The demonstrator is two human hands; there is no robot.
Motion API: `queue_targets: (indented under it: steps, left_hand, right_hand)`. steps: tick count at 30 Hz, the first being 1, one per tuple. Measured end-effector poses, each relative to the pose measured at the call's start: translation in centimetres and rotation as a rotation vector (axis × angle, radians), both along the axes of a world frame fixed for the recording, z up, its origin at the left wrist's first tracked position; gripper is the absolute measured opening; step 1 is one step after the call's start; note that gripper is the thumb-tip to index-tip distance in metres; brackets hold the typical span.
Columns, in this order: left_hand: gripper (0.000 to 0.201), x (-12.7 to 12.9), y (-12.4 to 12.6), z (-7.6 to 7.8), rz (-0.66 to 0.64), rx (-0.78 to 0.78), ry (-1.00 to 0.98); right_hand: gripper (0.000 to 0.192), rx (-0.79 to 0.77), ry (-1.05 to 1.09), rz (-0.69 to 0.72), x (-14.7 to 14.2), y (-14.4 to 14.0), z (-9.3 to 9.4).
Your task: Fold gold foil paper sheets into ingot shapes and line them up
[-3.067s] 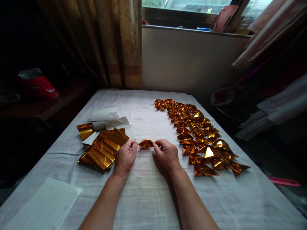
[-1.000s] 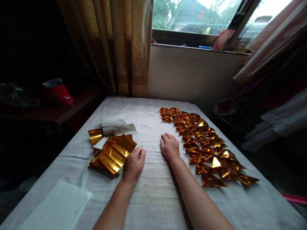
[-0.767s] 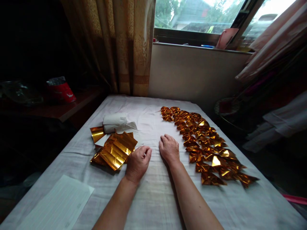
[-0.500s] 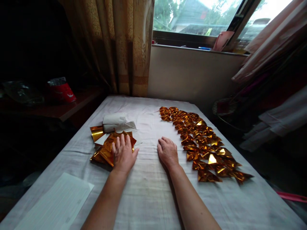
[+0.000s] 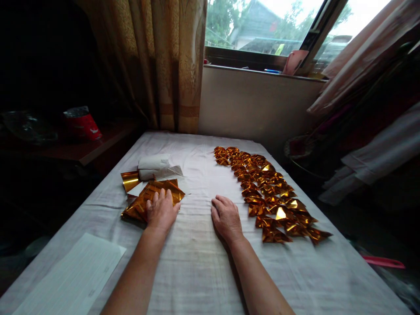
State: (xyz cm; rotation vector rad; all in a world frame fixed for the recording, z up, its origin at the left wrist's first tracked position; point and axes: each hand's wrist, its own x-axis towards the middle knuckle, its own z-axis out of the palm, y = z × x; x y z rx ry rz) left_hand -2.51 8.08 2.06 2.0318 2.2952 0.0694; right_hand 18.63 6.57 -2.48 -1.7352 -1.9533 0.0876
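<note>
My left hand [image 5: 161, 211] rests palm down on a loose stack of shiny gold foil sheets [image 5: 141, 204], its fingers stretched out and a little apart. My right hand [image 5: 226, 218] lies on the white sheet [image 5: 200, 262] in the middle, loosely bent, with nothing visible in it; its fingers are slightly apart. To its right, several folded gold foil pieces [image 5: 259, 192] lie in slanting rows, apart from the hand. Behind the foil stack is a white paper roll [image 5: 153, 162], and a curled gold sheet [image 5: 130, 180] sits beside it.
A pale lined paper [image 5: 72, 275] lies at the front left. On a dark side table [image 5: 95, 151] stands a red container [image 5: 85, 126]. A curtain [image 5: 167, 65] and window [image 5: 252, 26] are at the back; clothes [image 5: 377, 148] hang at the right.
My left hand has drawn back slightly toward me over the foil stack, showing more of the top sheet. My right hand stays on the cloth. The whole view has shifted a little.
</note>
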Motion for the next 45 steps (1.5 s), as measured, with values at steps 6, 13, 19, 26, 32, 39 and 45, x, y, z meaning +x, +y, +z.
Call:
queue_targets:
  steps: [6,13,19,26,32,39,45]
  left_hand:
    - [0.051,-0.2,-0.1,0.3,-0.020,0.017,-0.022]
    - [0.027,-1.0,-0.2,2.3,-0.068,0.016,-0.108]
    - [0.032,-1.2,-0.7,4.2,0.015,0.142,-0.116]
    - [0.023,-0.2,-1.0,4.7,-0.353,0.388,-0.298]
    - [0.030,0.1,-0.9,4.0,-0.649,0.503,-0.316]
    - [0.030,-0.4,0.0,2.7,-0.727,0.549,-0.325]
    - [0.035,-0.3,0.3,2.2,-0.615,0.666,-0.347]
  right_hand:
    - [0.027,0.013,0.022,0.031,0.2,-0.6,-0.2]
    - [0.025,0.007,0.062,0.031,0.3,-0.7,0.0]
    - [0.025,0.022,0.129,0.047,0.5,-0.6,-0.2]
    - [0.057,0.290,0.224,0.050,0.3,-0.7,0.2]
    - [0.044,0.549,0.111,0.187,-0.7,-1.4,1.5]
    - [0.012,0.622,0.156,0.269,-0.6,-1.6,2.3]
    - [0.018,0.460,0.450,0.204,-1.1,-1.4,1.6]
